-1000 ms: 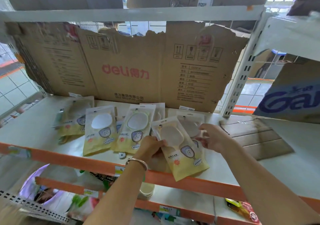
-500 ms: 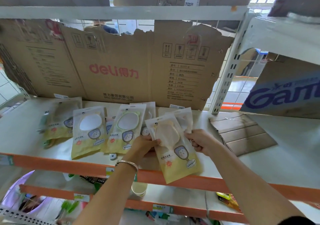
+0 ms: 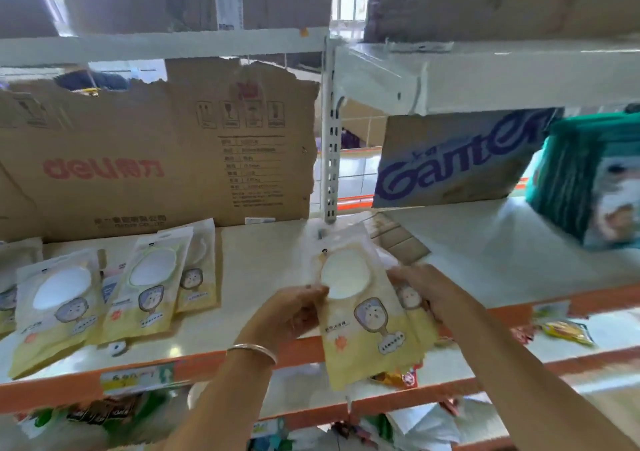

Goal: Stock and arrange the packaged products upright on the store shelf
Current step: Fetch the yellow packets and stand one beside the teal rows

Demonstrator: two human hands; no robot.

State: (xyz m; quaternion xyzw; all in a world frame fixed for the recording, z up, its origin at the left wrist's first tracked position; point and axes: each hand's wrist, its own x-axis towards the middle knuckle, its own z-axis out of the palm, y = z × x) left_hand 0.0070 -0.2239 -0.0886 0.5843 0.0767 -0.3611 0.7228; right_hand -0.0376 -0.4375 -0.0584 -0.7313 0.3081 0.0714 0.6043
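Observation:
Both hands hold a small stack of yellow-and-white packets (image 3: 363, 315) with a round window and a cartoon mirror print, lifted in front of the shelf's orange edge. My left hand (image 3: 287, 315), with a metal bangle on its wrist, grips the stack's left side. My right hand (image 3: 429, 291) grips its right side, where a second packet shows behind the front one. Several matching packets (image 3: 149, 287) lean back in a row on the white shelf (image 3: 270, 260), resting toward a torn brown cardboard sheet (image 3: 156, 159).
A white slotted upright post (image 3: 330, 145) divides the shelf bays. To the right stand a brown box with blue lettering (image 3: 450, 166) and a teal pack (image 3: 588, 180). A flattened cardboard piece (image 3: 398, 242) lies behind the held packets. Lower shelves hold mixed goods.
The view has swung right. Both hands have lifted the packet stack off the shelf and carried it right, away from the leaning row. My right hand now grips its edge.

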